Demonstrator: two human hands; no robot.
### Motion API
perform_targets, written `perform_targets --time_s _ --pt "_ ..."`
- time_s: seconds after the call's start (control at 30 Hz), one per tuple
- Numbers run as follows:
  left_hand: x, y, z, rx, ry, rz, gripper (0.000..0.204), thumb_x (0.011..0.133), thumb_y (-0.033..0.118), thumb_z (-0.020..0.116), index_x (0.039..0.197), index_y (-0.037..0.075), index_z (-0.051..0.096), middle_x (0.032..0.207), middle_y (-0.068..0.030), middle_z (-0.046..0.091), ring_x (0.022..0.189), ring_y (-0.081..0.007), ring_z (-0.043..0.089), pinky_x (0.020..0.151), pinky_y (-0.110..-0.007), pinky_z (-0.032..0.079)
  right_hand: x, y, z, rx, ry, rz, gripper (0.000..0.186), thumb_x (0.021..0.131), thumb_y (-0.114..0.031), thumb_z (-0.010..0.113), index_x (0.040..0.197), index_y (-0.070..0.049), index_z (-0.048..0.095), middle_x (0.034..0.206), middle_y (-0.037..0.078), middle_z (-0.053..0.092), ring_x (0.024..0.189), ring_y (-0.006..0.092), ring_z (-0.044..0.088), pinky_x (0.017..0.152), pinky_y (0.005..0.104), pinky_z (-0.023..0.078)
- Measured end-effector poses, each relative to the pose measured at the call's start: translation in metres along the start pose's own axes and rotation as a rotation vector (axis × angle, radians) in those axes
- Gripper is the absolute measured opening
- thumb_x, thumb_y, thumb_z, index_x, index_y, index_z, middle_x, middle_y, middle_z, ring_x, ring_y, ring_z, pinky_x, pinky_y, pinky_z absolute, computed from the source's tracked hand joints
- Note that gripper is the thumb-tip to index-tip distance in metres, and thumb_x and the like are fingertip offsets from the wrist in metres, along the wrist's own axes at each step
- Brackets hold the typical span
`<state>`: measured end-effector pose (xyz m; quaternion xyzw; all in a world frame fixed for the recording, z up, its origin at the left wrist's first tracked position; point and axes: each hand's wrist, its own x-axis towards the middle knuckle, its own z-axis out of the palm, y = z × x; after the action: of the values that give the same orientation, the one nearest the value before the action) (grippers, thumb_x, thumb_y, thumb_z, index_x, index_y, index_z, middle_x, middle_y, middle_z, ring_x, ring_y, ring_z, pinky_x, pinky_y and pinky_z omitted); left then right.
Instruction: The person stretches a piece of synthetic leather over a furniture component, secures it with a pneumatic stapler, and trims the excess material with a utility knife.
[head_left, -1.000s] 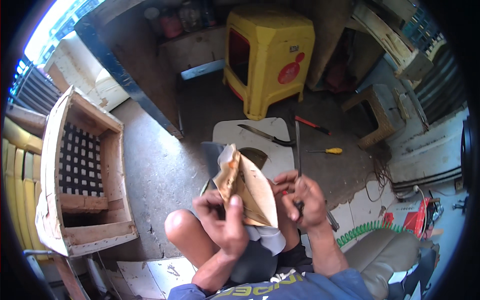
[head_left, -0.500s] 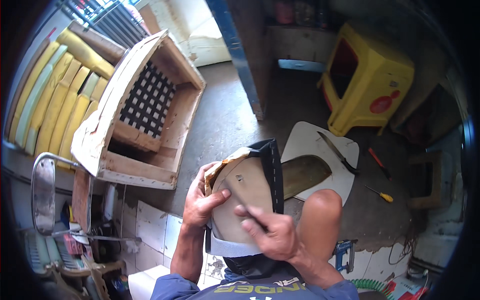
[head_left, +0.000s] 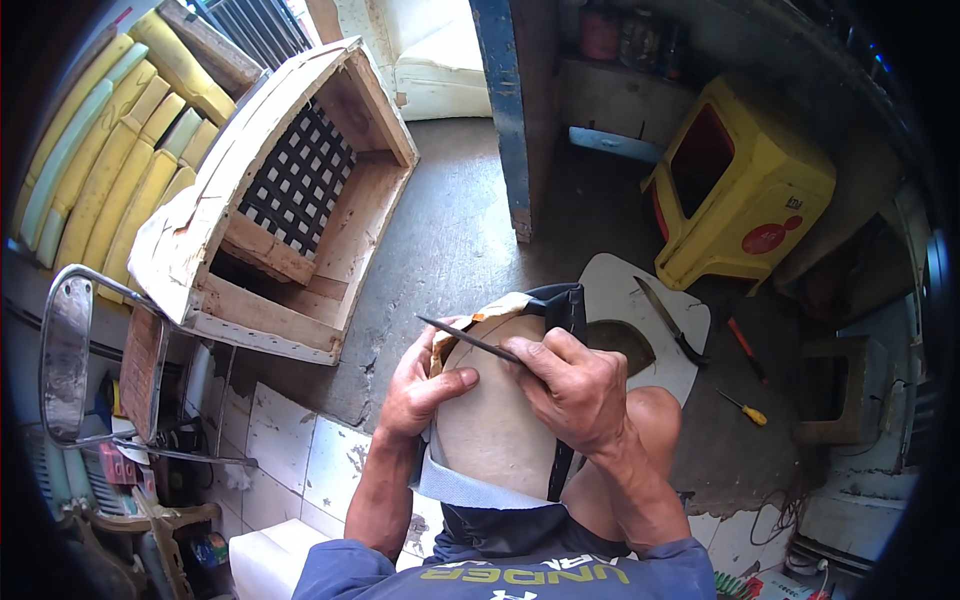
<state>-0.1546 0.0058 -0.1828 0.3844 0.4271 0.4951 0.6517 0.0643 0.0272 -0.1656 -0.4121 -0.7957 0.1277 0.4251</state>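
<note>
On my lap lies a beige rounded seat panel [head_left: 495, 430]. Black cover material [head_left: 567, 308] runs along its far and right edges, and a pale grey layer [head_left: 475, 487] wraps the near edge. My left hand [head_left: 412, 392] grips the panel's left edge, thumb on top and fingers underneath, beside a strip of yellowish padding [head_left: 500, 306]. In my right hand [head_left: 585, 390] is a slim dark pointed tool [head_left: 465, 340], held over the panel's far part with its tip near the left edge. Whether it is a blade or a spike I cannot tell.
Right of the panel, a white board [head_left: 608, 275] carries a curved knife [head_left: 670, 320] and an olive piece [head_left: 630, 345]. Beyond stand a yellow stool [head_left: 750, 190] and a screwdriver [head_left: 745, 408]. A wooden frame with webbing [head_left: 385, 215] and stacked foam [head_left: 110, 150] fill the left.
My right hand has risen away from me, and the tool now points left over the panel's far part. My left hand still grips the edge; the head view has shifted slightly.
</note>
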Motion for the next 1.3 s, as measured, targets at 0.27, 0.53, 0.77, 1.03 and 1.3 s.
perform_targets --time_s 0.27,0.53,0.77,1.03,1.3 --pt "-0.001 0.002 -0.003 0.025 -0.002 -0.021 0.07 0.085 0.009 0.082 0.147 -0.001 0.051 0.13 -0.011 0.067 0.121 -0.0184 0.063 0.107 -0.034 0.048 0.009 0.017 0.003 -0.129 -0.025 -0.263 0.028 0.079 -0.013 0.074 0.106 -0.013 0.078 0.078 0.001 0.061 0.058 0.0143 0.064 0.049 0.0312 0.049" --pt "0.0 0.003 -0.004 0.105 -0.024 0.016 0.068 0.086 0.009 0.084 0.145 0.0 0.053 0.129 -0.0101 0.067 0.12 -0.0169 0.062 0.107 -0.033 0.048 -0.004 0.01 0.007 -0.273 0.062 -0.344 0.032 0.077 -0.014 0.072 0.107 -0.006 0.079 0.076 0.0 0.058 0.059 0.0123 0.06 0.05 0.0284 0.045" --pt "0.0 0.006 0.002 0.1 -0.023 0.019 0.068 0.086 0.008 0.085 0.145 -0.001 0.053 0.129 -0.0106 0.067 0.121 -0.0166 0.062 0.107 -0.033 0.048 -0.013 0.013 0.017 -0.238 0.098 -0.33 0.035 0.075 -0.008 0.073 0.109 -0.001 0.078 0.075 0.001 0.055 0.059 0.0116 0.058 0.049 0.0293 0.043" --pt "-0.011 0.0 0.0 0.086 0.017 -0.018 0.066 0.086 0.01 0.08 0.145 -0.001 0.054 0.129 -0.0111 0.066 0.12 -0.0182 0.062 0.107 -0.034 0.048 -0.021 0.007 0.022 -0.211 0.129 -0.379 0.034 0.073 -0.001 0.08 0.107 0.001 0.077 0.074 0.002 0.059 0.056 0.0152 0.06 0.05 0.0305 0.046" --pt "-0.006 0.0 0.0 0.053 0.008 -0.028 0.061 0.088 0.008 0.079 0.143 -0.001 0.054 0.126 -0.0111 0.067 0.115 -0.0178 0.065 0.102 -0.033 0.052 -0.016 0.014 0.019 -0.172 0.103 -0.42 0.023 0.08 -0.005 0.078 0.102 0.001 0.075 0.072 0.003 0.056 0.056 0.0136 0.059 0.048 0.0306 0.043"
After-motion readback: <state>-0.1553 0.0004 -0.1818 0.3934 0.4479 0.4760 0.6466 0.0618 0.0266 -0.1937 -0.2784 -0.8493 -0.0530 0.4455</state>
